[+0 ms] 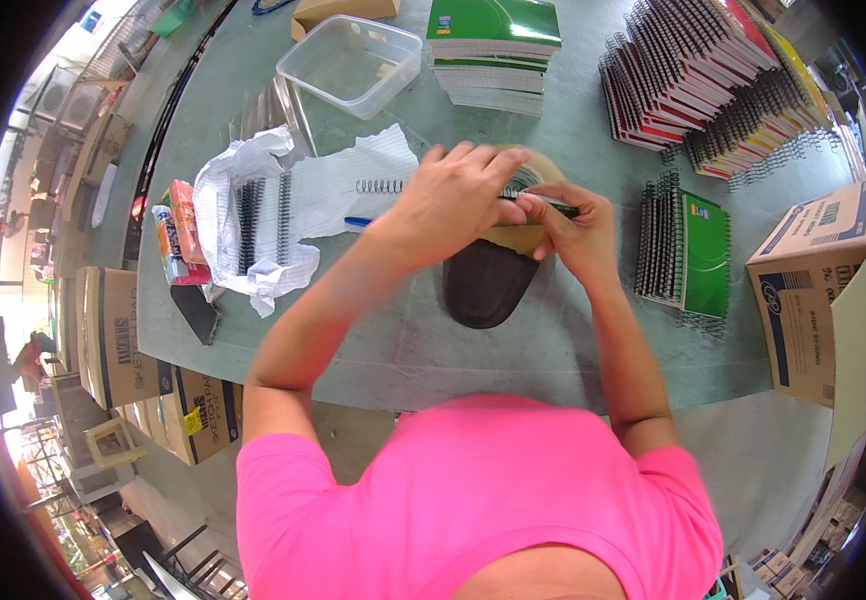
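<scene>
My left hand (450, 195) is closed, fingers bent down over the work. My right hand (578, 232) pinches with thumb and fingertips close beside it. Between the fingertips shows a short stretch of black wire coil (513, 191); a thin dark piece at my right fingers is too small to name. Another length of spiral wire (381, 186) sticks out left of my left hand, over crumpled lined paper (328, 190). Under my hands lies a dark, rounded pad (488, 288) with a tan upper part. A clear tape roll (550, 170) sits just behind them, partly hidden. Beside my left wrist is a blue pen (358, 221).
A clear plastic tub (353, 65) and green notebooks (493, 50) stand at the back. Spiral-bound notebooks pile up at back right (688, 70), with a green-covered stack (703, 250) nearer. An open carton (813, 290) stands at right. Black coils (265, 222) lie on paper at left.
</scene>
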Available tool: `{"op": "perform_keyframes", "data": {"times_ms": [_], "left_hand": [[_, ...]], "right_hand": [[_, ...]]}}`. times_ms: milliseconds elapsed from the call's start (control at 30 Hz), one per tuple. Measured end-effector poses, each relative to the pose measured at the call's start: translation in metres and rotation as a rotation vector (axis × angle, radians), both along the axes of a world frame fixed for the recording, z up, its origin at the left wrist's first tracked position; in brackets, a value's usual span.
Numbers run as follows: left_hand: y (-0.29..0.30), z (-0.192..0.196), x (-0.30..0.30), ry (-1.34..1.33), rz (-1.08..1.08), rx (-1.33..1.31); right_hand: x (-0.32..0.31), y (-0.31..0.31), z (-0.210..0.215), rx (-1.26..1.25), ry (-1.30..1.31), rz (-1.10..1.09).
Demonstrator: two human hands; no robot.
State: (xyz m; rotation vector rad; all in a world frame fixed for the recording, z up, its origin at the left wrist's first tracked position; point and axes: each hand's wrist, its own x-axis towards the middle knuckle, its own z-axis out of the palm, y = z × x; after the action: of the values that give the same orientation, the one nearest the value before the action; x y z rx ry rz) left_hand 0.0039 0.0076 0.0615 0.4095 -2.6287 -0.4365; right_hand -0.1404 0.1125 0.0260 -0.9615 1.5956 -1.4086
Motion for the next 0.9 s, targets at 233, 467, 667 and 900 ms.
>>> {"op": "perform_keyframes", "data": {"times_ms": [233,467,667,900], "left_hand": [[0.003,0.005,0.001,-0.091,0.073,-0.212],[0.007,0.011,0.004,-0.055,0.071,-0.302],[0.055,-0.028,0.03,-0.082,0.222,0.014],[0.056,-0.067,0.043,0.009,0.325,0.469]], "right_hand": [[-0.005,-0.002,-0.005,-0.009,0.015,0.027],[0.003,-0.001,-0.005,-0.141,-0.107,-0.04],[-0.012,0.007,-0.011,-0.09,-0.158,0.099],[-0.003,0.004,-0.005,-0.133,-0.03,0.179]]}}
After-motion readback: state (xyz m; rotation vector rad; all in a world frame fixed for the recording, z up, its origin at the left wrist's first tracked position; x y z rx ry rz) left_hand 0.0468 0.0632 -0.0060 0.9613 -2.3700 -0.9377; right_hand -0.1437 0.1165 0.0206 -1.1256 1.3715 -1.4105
